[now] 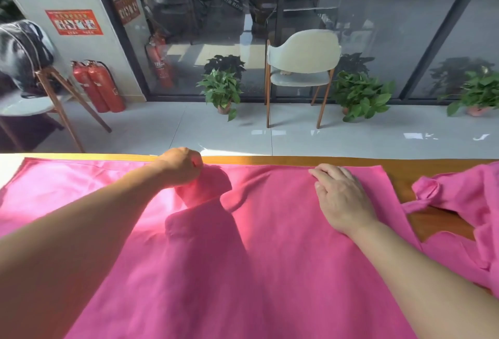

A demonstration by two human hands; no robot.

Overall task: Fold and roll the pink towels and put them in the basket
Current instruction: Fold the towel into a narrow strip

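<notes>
Two hands on towel (270, 257), folding step: left hand (181, 166) pinches raised fold near far edge; right hand (343, 198) presses flat, fingers straight. Next: carry fold across.

Matt cloth towel (270, 244); polished wood table (405, 166)

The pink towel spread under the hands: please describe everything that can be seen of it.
The pink towel is a large sheet of bright pink, soft-looking cloth, spread over the wooden table with its far edge close to the table's far edge. It lies mostly flat, with some wrinkles. Near the middle a part is pulled up into a raised fold, which the left hand grips. The right hand rests flat on it near the far right corner. Another crumpled pink cloth lies to its right.
</notes>
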